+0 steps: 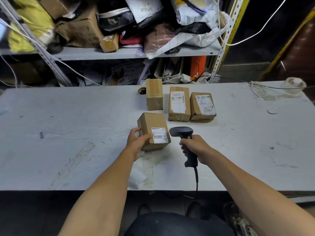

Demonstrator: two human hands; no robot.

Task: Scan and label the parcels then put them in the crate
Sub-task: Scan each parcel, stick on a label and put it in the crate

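While my left hand [136, 142] grips the parcel [153, 131] at frame center, my right hand [194, 147] clamps the scanner [183, 133], nose just right of the label [160, 136].

Looking like a parcel sorting room or stockroom, metal shelving [129, 54] overflowing with cartons and mailer bags [192, 16], taped labelled boxes [179, 103] sitting on a scuffed white worktable [68, 125], a corded barcode scanner [186, 142] being gripped, cables trailing.

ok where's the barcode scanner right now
In the head view, the scanner is gripped in the right hand, just right of the box the left hand holds.
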